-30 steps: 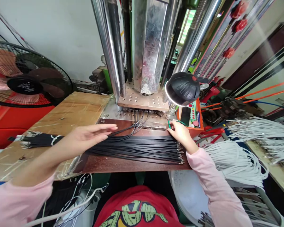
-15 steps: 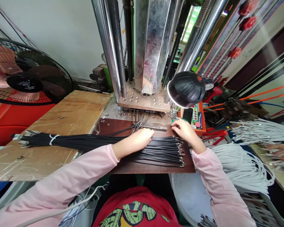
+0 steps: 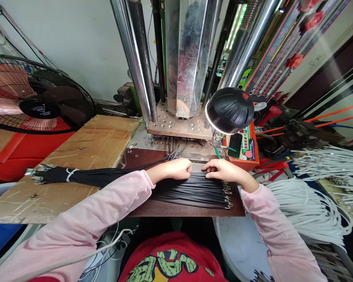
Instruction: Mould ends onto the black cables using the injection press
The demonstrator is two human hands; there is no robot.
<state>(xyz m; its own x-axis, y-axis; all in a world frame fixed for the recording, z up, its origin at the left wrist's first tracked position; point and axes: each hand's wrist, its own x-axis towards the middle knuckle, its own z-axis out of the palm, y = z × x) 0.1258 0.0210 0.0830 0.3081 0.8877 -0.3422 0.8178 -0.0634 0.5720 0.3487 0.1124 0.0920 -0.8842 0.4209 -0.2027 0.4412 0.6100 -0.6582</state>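
Bench (image 3: 194,212) bears fanned black cables (image 3: 191,192) | left hand (image 3: 181,169): grip curled, hold unclear | right hand (image 3: 220,169): shifted inward from green-handled tool (image 3: 217,153) to cables, grip loosely bent, hold unclear | tool now lies free beyond

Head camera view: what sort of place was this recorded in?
Probably a small cable workshop: a metal press with guide rods, black cables with metal-tipped ends, and bundled white cables beside the bench.
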